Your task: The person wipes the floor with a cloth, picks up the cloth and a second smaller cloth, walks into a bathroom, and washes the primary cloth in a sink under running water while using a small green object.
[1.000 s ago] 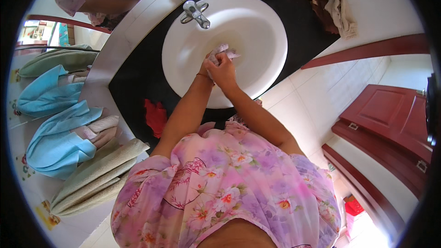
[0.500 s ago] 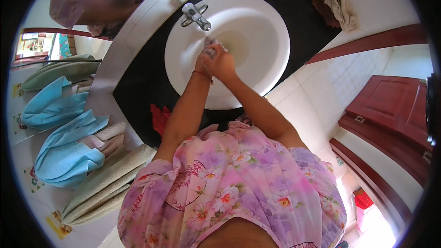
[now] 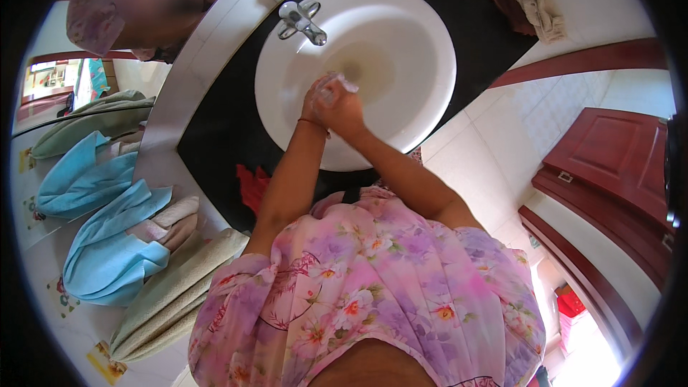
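Both of my hands are clasped together over the round white washbasin (image 3: pixel 416 50), just below the chrome tap (image 3: pixel 302 21). My left hand (image 3: pixel 314 102) presses against my right hand (image 3: pixel 349 113), palms and fingers wrapped over each other. A small whitish wet piece (image 3: pixel 338 84) shows between the fingertips; whether it is soap, lather or cloth I cannot tell. A thin band circles my left wrist. Both forearms reach up from my pink flowered garment.
The basin sits in a black counter (image 3: pixel 215 136) with a red cloth (image 3: pixel 252 188) at its front edge. Crumpled rags (image 3: pixel 536 0) lie at the back right. Blue and beige towels (image 3: pixel 100 251) hang on the left. A red-brown cabinet door (image 3: pixel 609 158) stands to the right.
My joined hands have shifted from the basin's middle toward the tap, rubbing around the white piece. The view has also drifted slightly.
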`<state>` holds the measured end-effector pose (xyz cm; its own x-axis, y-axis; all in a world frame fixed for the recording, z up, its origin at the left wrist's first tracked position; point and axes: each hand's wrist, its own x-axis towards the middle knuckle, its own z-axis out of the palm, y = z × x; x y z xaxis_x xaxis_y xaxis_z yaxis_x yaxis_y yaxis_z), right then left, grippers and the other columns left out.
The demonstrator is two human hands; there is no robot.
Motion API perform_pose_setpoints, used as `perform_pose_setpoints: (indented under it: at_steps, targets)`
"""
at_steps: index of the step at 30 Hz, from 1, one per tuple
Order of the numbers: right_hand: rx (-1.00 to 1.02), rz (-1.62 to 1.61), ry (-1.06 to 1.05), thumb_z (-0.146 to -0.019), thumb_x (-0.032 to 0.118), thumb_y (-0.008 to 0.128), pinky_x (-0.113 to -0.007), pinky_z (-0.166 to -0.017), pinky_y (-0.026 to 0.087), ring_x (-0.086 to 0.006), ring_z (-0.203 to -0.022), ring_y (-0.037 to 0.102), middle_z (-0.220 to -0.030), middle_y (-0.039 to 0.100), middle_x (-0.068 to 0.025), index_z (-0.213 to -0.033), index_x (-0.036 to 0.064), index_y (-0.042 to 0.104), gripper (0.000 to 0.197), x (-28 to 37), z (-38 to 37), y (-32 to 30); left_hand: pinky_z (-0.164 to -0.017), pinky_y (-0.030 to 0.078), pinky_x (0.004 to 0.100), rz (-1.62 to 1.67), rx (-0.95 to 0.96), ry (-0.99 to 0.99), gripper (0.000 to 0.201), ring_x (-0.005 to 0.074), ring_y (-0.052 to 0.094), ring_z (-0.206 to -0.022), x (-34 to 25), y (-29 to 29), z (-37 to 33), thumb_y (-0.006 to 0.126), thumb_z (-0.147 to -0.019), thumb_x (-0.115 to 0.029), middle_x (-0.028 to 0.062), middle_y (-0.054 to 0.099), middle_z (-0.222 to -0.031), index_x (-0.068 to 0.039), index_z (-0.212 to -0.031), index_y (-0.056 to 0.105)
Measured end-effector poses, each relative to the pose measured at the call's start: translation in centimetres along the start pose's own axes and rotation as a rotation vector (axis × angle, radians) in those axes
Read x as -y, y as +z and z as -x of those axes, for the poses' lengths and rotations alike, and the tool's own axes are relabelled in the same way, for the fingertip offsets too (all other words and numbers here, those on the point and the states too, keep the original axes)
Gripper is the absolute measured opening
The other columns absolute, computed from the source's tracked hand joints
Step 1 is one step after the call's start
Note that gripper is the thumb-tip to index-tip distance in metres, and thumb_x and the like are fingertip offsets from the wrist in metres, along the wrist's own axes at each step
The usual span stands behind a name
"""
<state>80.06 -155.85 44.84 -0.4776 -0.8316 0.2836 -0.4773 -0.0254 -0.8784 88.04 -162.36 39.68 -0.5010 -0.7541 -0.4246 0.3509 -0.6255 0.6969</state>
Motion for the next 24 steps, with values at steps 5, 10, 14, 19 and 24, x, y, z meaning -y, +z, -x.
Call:
perform_pose_setpoints:
  at_steps: [5, 10, 14, 19, 24]
  targets:
    - [-0.001, 0.007, 0.473, -0.074, 0.025, 0.06, -0.043, -0.068, 0.049, -0.0387, -0.074, 0.061, -0.08, 0.064, -0.0211, -0.087, 0.0031, 0.06, 0.025, -6.2, -5.7, -1.9, -0.086, 0.048, 0.037, -0.036, -0.205, -0.076, 0.023, 0.0226, 0.058, -0.096, 2.2, 3.0, 0.0, 0.043, -0.091, -0.014, 0.0097, 0.057, -0.107, -0.002, -0.108, 0.052]
    - [0.1, 0.039, 0.328, -0.074, 0.026, 0.061, -0.043, -0.069, 0.049, -0.0378, -0.078, 0.062, -0.083, 0.063, -0.0223, -0.093, 0.0039, 0.059, 0.029, -2.6, -2.2, -0.3, -0.08, 0.05, 0.0354, 0.091, -0.138, -0.14, 0.024, 0.0215, 0.058, -0.092, 1.3, 0.3, -1.3, 0.047, -0.086, -0.009, 0.0112, 0.057, -0.101, -0.002, -0.108, 0.053]
    - [0.151, -0.091, 0.207, -0.075, 0.027, 0.061, -0.041, -0.069, 0.049, -0.0369, -0.078, 0.061, -0.088, 0.062, -0.0218, -0.094, 0.0049, 0.059, 0.03, 1.0, 0.0, 0.2, -0.081, 0.049, 0.0341, -0.668, 0.182, 0.277, 0.028, 0.0212, 0.057, -0.093, 1.1, -2.0, -1.5, 0.048, -0.082, -0.004, 0.0115, 0.055, -0.102, -0.001, -0.11, 0.05]
    - [0.016, -0.036, 0.551, -0.075, 0.029, 0.063, -0.038, -0.072, 0.048, -0.0312, -0.081, 0.062, -0.084, 0.064, -0.0165, -0.092, 0.0053, 0.059, 0.029, -5.6, -2.0, -2.8, -0.079, 0.049, 0.031, 0.116, -0.303, 0.125, 0.039, 0.0213, 0.056, -0.089, 0.1, -1.5, -2.3, 0.047, -0.074, 0.007, 0.0125, 0.053, -0.103, -0.001, -0.112, 0.048]
    - [0.448, -0.014, 0.48, -0.073, 0.024, 0.059, -0.038, -0.073, 0.048, -0.032, -0.08, 0.06, -0.085, 0.062, -0.017, -0.086, 0.0034, 0.058, 0.024, -7.7, 1.7, -6.4, -0.079, 0.048, 0.0297, -0.009, -0.231, 0.322, 0.043, 0.0208, 0.054, -0.089, -3.6, 3.1, 0.4, 0.045, -0.069, 0.011, 0.0105, 0.053, -0.103, -0.001, -0.11, 0.049]
